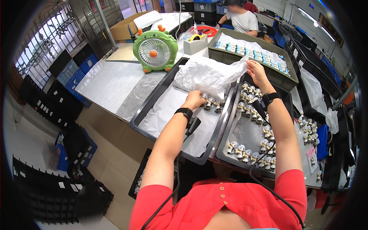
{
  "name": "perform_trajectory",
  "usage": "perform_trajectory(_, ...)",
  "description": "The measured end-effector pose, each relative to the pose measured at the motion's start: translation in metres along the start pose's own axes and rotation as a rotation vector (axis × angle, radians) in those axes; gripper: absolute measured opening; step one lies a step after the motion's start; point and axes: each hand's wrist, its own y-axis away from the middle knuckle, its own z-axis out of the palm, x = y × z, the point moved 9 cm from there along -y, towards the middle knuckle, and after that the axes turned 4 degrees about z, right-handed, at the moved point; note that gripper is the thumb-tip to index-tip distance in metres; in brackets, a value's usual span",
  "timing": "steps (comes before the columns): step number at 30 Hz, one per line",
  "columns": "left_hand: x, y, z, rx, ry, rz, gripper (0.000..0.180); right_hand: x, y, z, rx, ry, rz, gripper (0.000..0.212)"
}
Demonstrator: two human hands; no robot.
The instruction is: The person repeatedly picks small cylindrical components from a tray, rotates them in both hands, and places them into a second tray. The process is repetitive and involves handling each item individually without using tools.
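Observation:
A crumpled, thin white sheet (pixel 209 73) is lifted over the far end of the left black tray (pixel 153 102). Its right corner is pinched in the fingers of my right hand (pixel 256 72). Under the sheet's near edge stands a short row of small white-and-gold figurines (pixel 212 104) with clear domed tops. My left hand (pixel 194 100) has its fingers closed around the figurine at the left end of that row, partly hiding it. More white paper lines the tray's bottom. To the right, a second black tray (pixel 230 128) holds several rows of similar figurines (pixel 245 153).
A green dragon-shaped fan (pixel 155 50) stands behind the left tray. An olive crate (pixel 253 65) holds blue-and-white pieces, near a tape dispenser (pixel 194 44). More figurines (pixel 308 130) stand at the right. Cables run from my wristbands. A person (pixel 242 19) sits beyond.

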Motion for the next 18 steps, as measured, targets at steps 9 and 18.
perform_trajectory(9,0.033,0.018,-0.016,0.106,-0.228,0.024,0.060,-0.008,-0.012,-0.055,0.478,0.211,-0.319,0.039)
perform_trajectory(18,0.061,0.016,-0.005,0.227,-0.094,0.449,0.044,-0.002,0.121,0.127,-0.765,0.889,-0.112,0.029)
